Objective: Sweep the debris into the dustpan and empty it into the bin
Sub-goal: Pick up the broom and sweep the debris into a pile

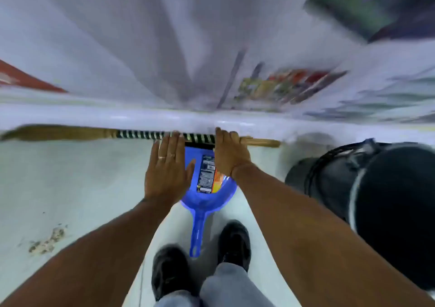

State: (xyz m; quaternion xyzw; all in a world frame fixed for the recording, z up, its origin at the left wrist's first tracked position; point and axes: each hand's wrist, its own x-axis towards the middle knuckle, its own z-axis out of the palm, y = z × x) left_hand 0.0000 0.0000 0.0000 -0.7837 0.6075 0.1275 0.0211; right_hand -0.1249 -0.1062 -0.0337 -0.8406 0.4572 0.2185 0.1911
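Debris (48, 239) sits in a crumbly little pile on the pale tiled floor (70, 184), off to the left and well apart from the blue dustpan (207, 201). That dustpan lies flat in front of two black shoes (234, 243), with a printed label inside, but the text is too blurry to read. Left hand (166, 170) is spread flat and open, holding nothing. Right hand (229, 153) has its fingers on the striped broom (146, 134) lying along the wall; grip unclear. Black bin (367, 189) stands on the right.
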